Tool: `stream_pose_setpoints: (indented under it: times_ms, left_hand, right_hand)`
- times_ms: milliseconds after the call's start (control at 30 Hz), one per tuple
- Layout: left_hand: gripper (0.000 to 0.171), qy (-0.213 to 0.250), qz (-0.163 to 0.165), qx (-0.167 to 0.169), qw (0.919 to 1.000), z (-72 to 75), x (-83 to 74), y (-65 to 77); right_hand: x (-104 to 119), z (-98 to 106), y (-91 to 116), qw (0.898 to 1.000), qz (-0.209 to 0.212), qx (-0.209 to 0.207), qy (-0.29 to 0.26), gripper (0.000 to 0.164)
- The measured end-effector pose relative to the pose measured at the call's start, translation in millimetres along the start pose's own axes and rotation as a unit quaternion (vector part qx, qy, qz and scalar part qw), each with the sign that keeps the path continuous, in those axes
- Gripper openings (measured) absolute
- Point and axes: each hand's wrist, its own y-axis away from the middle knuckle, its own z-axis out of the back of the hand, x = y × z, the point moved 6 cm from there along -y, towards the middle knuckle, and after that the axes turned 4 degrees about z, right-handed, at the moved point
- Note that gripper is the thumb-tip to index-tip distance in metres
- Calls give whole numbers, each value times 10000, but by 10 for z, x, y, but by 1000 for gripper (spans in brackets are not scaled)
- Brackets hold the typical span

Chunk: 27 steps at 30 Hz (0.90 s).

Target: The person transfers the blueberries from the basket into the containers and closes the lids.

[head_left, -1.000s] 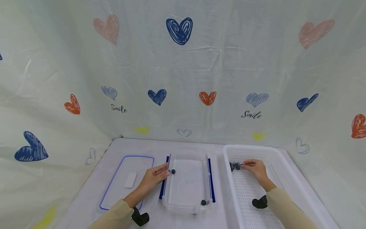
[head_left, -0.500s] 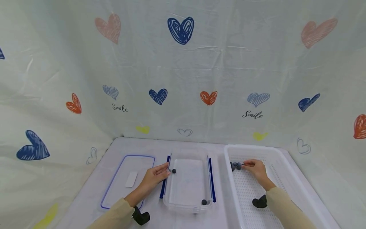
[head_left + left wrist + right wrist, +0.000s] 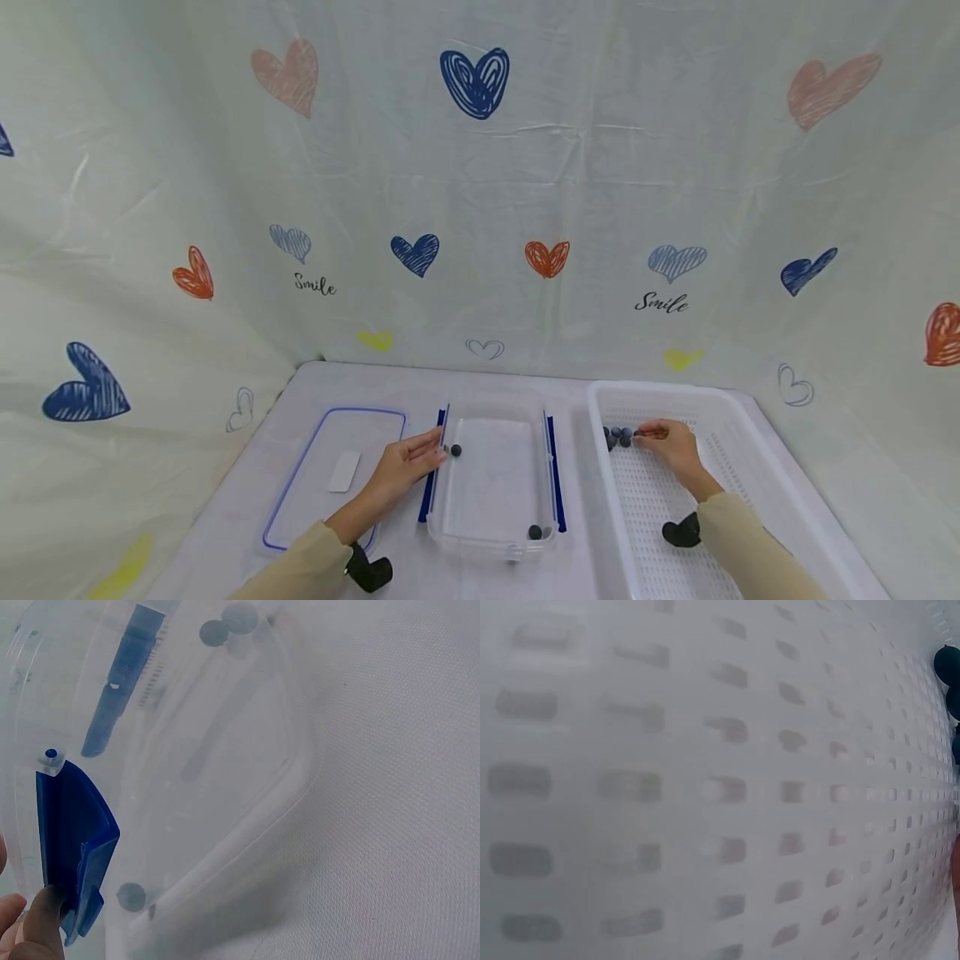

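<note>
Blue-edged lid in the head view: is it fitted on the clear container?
No, the blue-edged lid lies on the table, beside the clear container.

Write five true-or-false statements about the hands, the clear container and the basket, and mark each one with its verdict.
1. The left hand is at the side of the clear container nearest the lid. True.
2. The lid is fitted on the container. False: it lies off to the container's left.
3. The right hand reaches into the white basket, close to a cluster of dark balls. True.
4. Every dark ball is in the basket. False: some lie in the clear container.
5. The container has a blue latch along each long side. True.
</note>
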Motion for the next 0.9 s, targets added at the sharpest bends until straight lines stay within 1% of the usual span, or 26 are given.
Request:
stream_pose_setpoints:
  times_ms: [200, 300, 667, 767, 900]
  left_hand:
    - [57, 9, -12, 2, 10000, -8, -2, 0]
    - [57, -12, 16, -19, 10000, -9, -2, 5]
    - [58, -25, 34, -41, 10000, -19, -20, 15]
    - [57, -29, 53, -53, 10000, -18, -13, 10]
    - [56, 0, 62, -82, 9999, -10, -8, 2]
  right_hand:
    - [17, 43, 23, 10000, 43, 22, 14, 26]
    - [54, 96, 45, 10000, 86, 3, 31, 26]
    - [87, 313, 73, 9998, 127, -25, 159, 30]
    - [-3, 323, 35, 9999, 82, -99, 31, 32]
    - [-302, 286, -98, 9997, 166, -118, 101, 40]
